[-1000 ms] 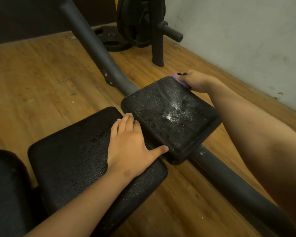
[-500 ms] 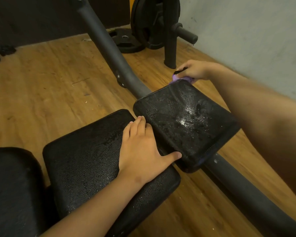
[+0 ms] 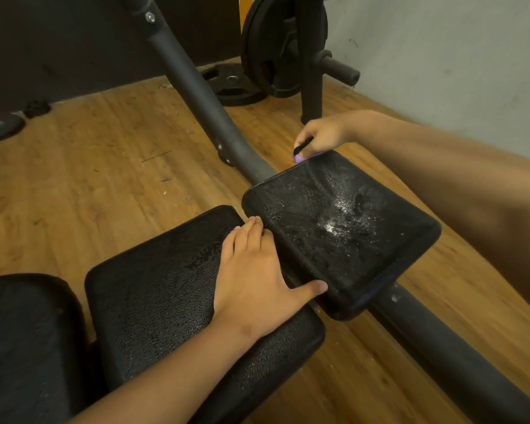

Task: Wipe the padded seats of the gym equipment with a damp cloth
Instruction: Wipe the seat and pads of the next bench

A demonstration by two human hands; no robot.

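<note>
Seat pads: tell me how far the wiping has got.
Done, it seems: the far pad shines with wet streaks. In hand: the right hand holds the purple cloth at that pad's far edge, while the left hand braces flat on the middle pad. Left: the near pad looks dry.

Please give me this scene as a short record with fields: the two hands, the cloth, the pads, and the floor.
left hand: flat on the middle pad, holds nothing
right hand: grips the purple cloth at the far edge of the front pad
front pad: wet, droplets shining near its middle
middle pad: some droplets
floor: wood, weight plate lying flat
</note>
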